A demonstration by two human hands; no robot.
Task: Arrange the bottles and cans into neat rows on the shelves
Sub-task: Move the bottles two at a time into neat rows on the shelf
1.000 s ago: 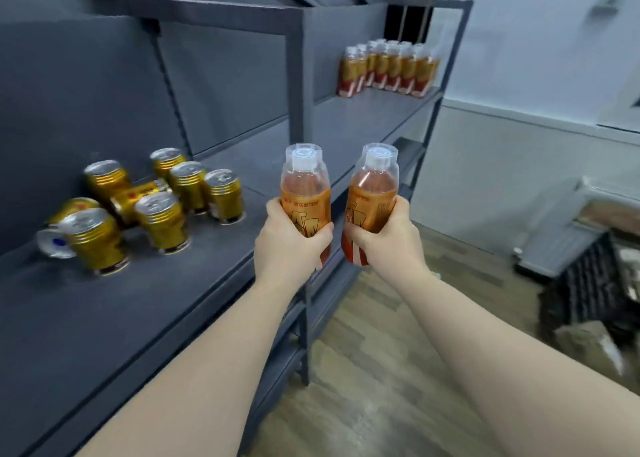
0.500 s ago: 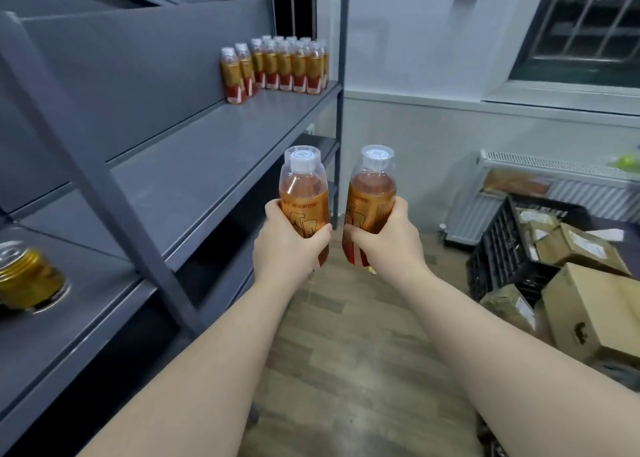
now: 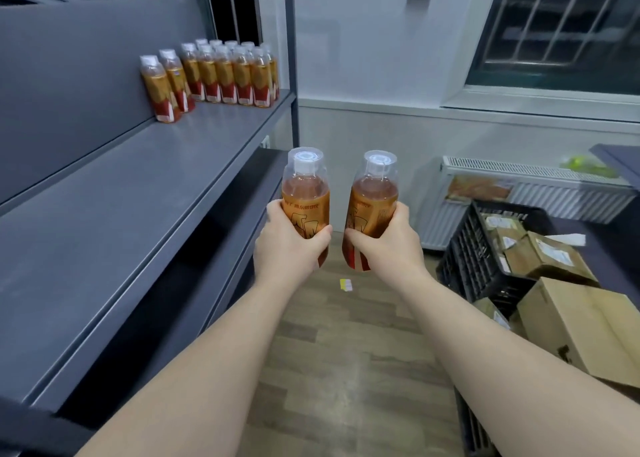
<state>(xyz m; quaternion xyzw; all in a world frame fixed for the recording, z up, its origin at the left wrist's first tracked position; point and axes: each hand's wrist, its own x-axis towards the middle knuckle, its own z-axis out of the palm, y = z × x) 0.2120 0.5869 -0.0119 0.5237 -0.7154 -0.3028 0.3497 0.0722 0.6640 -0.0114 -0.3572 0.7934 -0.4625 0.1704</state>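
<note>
Left grip (image 3: 287, 247), right grip (image 3: 389, 245) still hold bottles (image 3: 305, 196), shelved row (image 3: 221, 75) nearer

1. The left bottle (image 3: 305, 210), in my left hand (image 3: 287, 248), has a row of white characters across its orange label, too blurred for me to read.
2. The right bottle (image 3: 372, 207), in my right hand (image 3: 393, 245), shows only a sliver of white print.
3. The white stickers on the cardboard boxes (image 3: 540, 266) are too small to read.
</note>
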